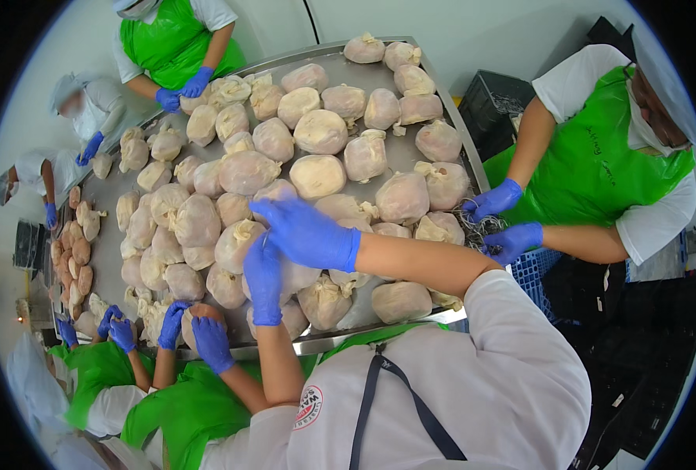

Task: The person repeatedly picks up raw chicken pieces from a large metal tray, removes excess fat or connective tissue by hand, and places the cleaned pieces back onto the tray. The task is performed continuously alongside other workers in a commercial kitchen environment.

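Observation:
Both my hands wear blue gloves and meet above the middle of a crowded metal table (336,326). My left hand (262,282) points away from me, its fingertips beside the knotted top of a round, pale meat bundle in thin casing (239,244). My right hand (312,226), slightly blurred, reaches in from the right, its fingers just above those of the left. A small thin dark thing shows between the fingertips; I cannot tell what it is or which hand has it. Part of another bundle (298,276) lies under my hands.
Many wrapped bundles (321,130) cover the table. At the right, a co-worker's gloved hands (494,200) touch a tangle of dark strands (480,229) near a blue crate (530,273). Other co-workers' hands (207,335) work close on my left and across the table (183,91). A black crate (492,100) stands beyond.

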Tool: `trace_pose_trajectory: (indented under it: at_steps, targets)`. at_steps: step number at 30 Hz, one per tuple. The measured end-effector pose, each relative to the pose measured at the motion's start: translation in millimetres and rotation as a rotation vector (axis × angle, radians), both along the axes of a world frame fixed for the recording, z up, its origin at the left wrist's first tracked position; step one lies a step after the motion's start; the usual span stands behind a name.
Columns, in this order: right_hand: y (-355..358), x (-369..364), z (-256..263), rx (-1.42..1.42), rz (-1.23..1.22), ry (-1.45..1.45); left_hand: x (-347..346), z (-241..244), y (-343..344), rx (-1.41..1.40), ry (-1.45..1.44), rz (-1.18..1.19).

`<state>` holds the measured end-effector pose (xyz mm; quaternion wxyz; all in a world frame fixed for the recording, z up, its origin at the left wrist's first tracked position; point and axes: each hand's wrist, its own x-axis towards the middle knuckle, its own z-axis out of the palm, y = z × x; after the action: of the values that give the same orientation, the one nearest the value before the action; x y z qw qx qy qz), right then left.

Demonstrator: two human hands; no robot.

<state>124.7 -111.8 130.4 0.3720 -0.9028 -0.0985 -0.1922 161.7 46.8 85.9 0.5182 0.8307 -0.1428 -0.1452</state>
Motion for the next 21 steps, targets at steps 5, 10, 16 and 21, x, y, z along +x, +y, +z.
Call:
trace_pose_trajectory:
  at_steps: [5,10,16,21]
  targets:
    - [-11.9,-1.3,-14.7,-0.454,0.118,-0.239,-22.2,-31.0,-1.8,-0.25,-0.396,0.165]
    - [-14.4,-12.4,-5.5,-0.262,0.286,-0.106,-28.9,-41.6,0.7,-0.245,-0.526,0.198]
    - [56.9,-6.0,-41.9,0.504,0.084,0.251,-24.0,-70.0,7.6,-0.743,-0.167,0.253]
    - [69.1,-20.8,33.6,1.39,0.64,0.145,-30.6,-62.1,6.0,-0.395,-0.412,0.279]
